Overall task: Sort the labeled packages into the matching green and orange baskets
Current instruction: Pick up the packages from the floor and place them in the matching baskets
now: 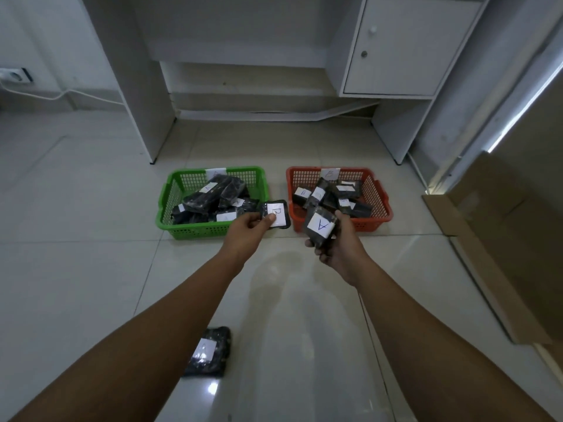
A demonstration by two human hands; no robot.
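Note:
A green basket (170, 193) tagged A and an orange basket (382, 197) tagged B stand side by side on the floor, each holding several black packages with white labels. My left hand (248, 228) grips a black package labelled B (278, 213), held over the gap between the baskets. My right hand (341, 248) holds a black package labelled A (320, 226) in front of the orange basket's near left corner. Another black package (208, 351) with a white label lies on the floor near me, under my left forearm.
A white desk with a cabinet door (405, 47) stands behind the baskets. A cardboard box (511, 239) lies at the right. A wall socket (15, 76) and cable are at the far left. The floor is glossy tile.

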